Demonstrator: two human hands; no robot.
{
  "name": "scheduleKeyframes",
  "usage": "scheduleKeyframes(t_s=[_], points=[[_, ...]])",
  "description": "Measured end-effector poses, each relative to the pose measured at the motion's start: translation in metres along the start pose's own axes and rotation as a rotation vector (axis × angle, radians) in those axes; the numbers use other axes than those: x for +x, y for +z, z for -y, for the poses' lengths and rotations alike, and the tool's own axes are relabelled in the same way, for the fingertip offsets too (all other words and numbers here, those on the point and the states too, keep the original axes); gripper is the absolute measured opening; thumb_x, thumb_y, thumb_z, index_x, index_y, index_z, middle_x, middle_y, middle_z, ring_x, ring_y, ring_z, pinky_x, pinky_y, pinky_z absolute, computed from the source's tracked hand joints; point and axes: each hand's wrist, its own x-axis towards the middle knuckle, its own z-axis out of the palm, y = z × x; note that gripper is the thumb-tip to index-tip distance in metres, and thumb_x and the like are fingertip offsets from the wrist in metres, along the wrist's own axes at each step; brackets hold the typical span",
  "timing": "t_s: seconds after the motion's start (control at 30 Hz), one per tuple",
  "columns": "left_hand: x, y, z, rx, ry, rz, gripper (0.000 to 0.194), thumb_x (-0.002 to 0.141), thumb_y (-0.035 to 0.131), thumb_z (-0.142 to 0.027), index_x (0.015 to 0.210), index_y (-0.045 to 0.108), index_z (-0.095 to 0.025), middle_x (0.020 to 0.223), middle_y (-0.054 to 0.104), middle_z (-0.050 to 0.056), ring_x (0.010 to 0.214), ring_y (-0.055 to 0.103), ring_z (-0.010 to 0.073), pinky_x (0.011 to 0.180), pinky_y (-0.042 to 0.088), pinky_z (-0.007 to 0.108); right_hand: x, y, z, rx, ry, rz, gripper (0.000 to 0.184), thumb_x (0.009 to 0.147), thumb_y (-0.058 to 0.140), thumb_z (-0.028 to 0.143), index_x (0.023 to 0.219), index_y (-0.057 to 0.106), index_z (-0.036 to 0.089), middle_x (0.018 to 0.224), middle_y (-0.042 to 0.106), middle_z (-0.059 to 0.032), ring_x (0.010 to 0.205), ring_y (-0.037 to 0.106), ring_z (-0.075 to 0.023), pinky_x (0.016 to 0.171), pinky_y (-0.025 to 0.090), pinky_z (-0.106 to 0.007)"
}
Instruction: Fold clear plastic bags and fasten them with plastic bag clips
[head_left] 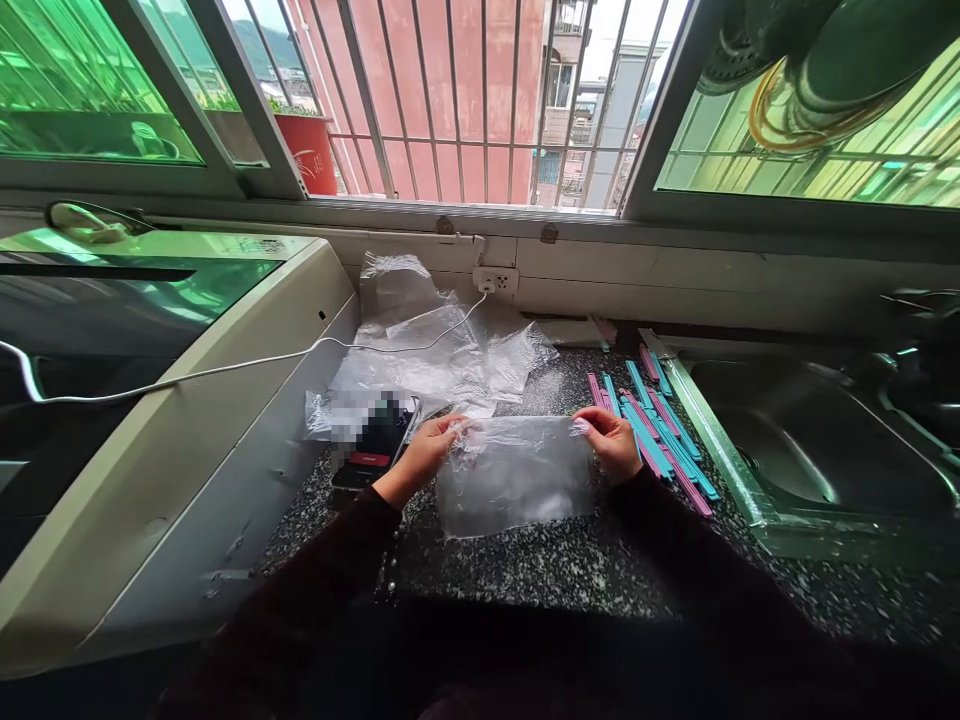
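A clear plastic bag is stretched out between my two hands above the speckled counter. My left hand pinches its upper left corner, while my right hand grips the upper right corner. Behind it lies a loose heap of clear plastic bags. To the left of my left hand a phone rests on the counter, partly blurred out. Just beyond my right hand, pink and blue flat strips are spread in a loose pile. No strip shows inside the bag.
A cream-coloured machine borders the counter on the left. Its side carries a white cable that runs to a wall socket. On the right is a metal sink. A barred window stands behind.
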Motion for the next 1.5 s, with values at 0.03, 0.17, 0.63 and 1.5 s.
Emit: scheduleKeyframes(t_s=[0.03,0.17,0.63,1.5], points=[[0.0,0.0,0.0,-0.027,-0.025,0.008,0.031,0.062,0.065,-0.041,0.075,0.064,-0.012,0.056,0.062,0.002,0.045,0.054,0.0125,0.045,0.044,0.026,0.0,-0.001,0.001,-0.001,-0.003,-0.004,0.021,0.068,0.06,0.04,0.072,0.062,0.02,0.071,0.063,-0.0031,0.066,0.057,-0.0164,0.065,0.048,-0.031],[-0.002,0.003,-0.003,0.013,0.05,-0.066,0.033,0.063,0.066,-0.036,0.086,0.063,-0.013,0.059,0.064,0.001,0.051,0.057,0.0127,0.05,0.046,0.025,0.003,0.0,0.0,0.024,0.019,0.008,0.025,0.066,0.062,0.044,0.071,0.061,0.019,0.069,0.062,-0.0026,0.064,0.055,-0.0151,0.061,0.046,-0.029],[-0.001,-0.009,-0.057,0.465,0.241,-0.136,0.03,0.072,0.05,-0.025,0.099,0.06,-0.013,0.091,0.067,0.009,0.081,0.06,0.017,0.076,0.046,0.031,0.006,-0.006,0.017,0.163,-0.081,0.112,0.025,0.064,0.07,0.043,0.067,0.061,0.019,0.065,0.057,0.0,0.06,0.05,-0.0118,0.055,0.041,-0.025],[0.012,0.036,-0.066,0.052,0.14,0.032,0.02,0.061,0.07,-0.023,0.065,0.053,-0.014,0.065,0.065,0.002,0.056,0.062,0.0118,0.054,0.05,0.025,0.006,-0.014,0.019,0.131,0.082,0.232,0.062,0.062,0.051,0.075,0.076,0.068,0.017,0.071,0.063,-0.0051,0.065,0.054,-0.016,0.063,0.043,-0.03]])
